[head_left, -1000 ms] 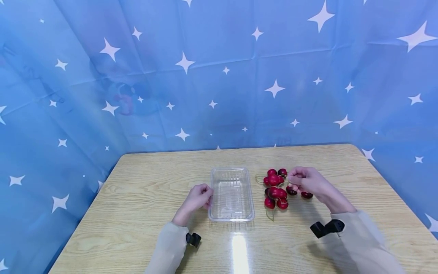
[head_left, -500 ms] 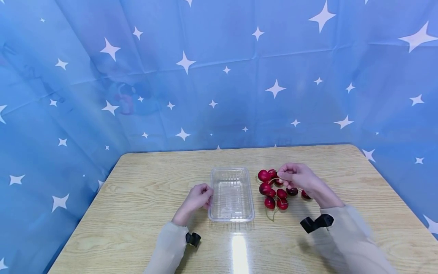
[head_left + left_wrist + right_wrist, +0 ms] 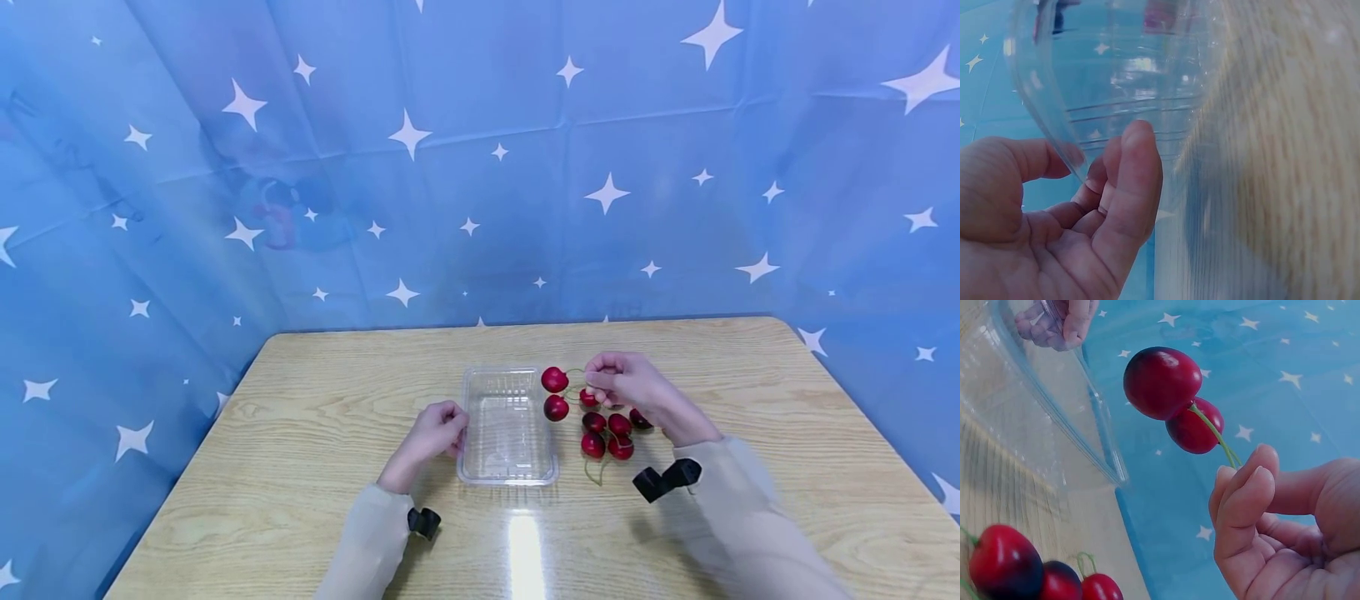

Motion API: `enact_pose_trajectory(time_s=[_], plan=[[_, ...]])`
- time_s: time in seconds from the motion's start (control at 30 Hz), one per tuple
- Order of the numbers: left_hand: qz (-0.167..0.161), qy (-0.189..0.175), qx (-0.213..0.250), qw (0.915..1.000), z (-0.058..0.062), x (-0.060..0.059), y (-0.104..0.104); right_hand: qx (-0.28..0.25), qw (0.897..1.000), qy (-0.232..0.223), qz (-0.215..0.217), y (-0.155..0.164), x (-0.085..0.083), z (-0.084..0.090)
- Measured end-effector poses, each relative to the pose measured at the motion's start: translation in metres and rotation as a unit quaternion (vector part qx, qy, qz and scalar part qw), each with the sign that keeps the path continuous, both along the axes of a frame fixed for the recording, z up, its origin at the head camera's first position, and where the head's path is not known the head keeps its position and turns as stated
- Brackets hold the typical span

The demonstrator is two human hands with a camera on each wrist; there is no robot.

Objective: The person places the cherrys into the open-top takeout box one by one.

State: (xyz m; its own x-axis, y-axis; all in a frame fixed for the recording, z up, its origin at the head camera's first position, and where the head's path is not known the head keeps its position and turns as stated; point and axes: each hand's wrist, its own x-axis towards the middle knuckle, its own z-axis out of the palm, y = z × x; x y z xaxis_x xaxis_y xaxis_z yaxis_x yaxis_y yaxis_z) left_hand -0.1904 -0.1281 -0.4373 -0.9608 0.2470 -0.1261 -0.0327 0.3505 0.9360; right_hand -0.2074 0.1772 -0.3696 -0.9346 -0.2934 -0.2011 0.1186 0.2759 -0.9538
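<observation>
My right hand [image 3: 628, 390] pinches the green stems of a pair of cherries [image 3: 1163, 383], which hang out to the left of the fingertips. In the head view these cherries overlap the right rim of a clear plastic container [image 3: 510, 482]. My left hand [image 3: 432, 435] grips that container's left rim, thumb on the outside and fingers curled over the edge, as the left wrist view shows. Nothing lies inside the container. More cherries [image 3: 592, 444], red to dark red with green stems, lie on the table just right of it, some partly hidden under my right hand.
The wood-grain table [image 3: 300, 500] bears everything. A blue curtain with white stars [image 3: 480, 167] hangs behind and at both sides of it. Each sleeve carries a black wrist device [image 3: 667, 480].
My right hand has moved left, carrying the cherry pair by its stems from the pile toward the container's right rim. The left hand has stayed at the container's left side.
</observation>
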Motion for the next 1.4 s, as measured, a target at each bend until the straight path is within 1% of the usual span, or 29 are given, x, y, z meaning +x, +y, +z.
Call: enact_pose_trajectory(time_s=[0.27, 0.43, 0.53, 0.67, 0.77, 1.13, 1.23, 1.4], plan=[[-0.007, 0.002, 0.001, 1.0000, 0.001, -0.001, 0.000, -0.022, 1.000, -0.007, 0.013, -0.022, -0.008, -0.004], [-0.018, 0.009, -0.002, 0.9998, 0.002, -0.002, 0.000, 0.001, 1.000, -0.010, 0.011, -0.037, -0.014, -0.006], [-0.018, 0.011, -0.005, 0.9998, 0.001, -0.003, 0.000, 0.013, 1.000, -0.007, 0.011, -0.046, -0.018, -0.008], [-0.013, 0.007, -0.007, 0.9999, 0.001, -0.003, -0.001, 0.010, 1.000, -0.006, 0.017, -0.056, -0.022, -0.011], [-0.012, 0.003, -0.008, 0.9999, 0.002, -0.003, -0.001, 0.010, 1.000, -0.010, 0.013, -0.064, -0.025, -0.014], [-0.018, 0.012, -0.019, 0.9996, 0.003, -0.003, -0.002, 0.025, 1.000, -0.017, 0.005, -0.084, -0.033, -0.021], [-0.024, 0.010, -0.018, 0.9995, 0.009, 0.000, -0.001, 0.039, 0.999, -0.016, 0.005, -0.090, -0.033, -0.022], [-0.032, 0.008, -0.020, 0.9993, 0.032, 0.011, 0.002, 0.067, 0.998, -0.012, 0.000, -0.100, -0.035, -0.023]])
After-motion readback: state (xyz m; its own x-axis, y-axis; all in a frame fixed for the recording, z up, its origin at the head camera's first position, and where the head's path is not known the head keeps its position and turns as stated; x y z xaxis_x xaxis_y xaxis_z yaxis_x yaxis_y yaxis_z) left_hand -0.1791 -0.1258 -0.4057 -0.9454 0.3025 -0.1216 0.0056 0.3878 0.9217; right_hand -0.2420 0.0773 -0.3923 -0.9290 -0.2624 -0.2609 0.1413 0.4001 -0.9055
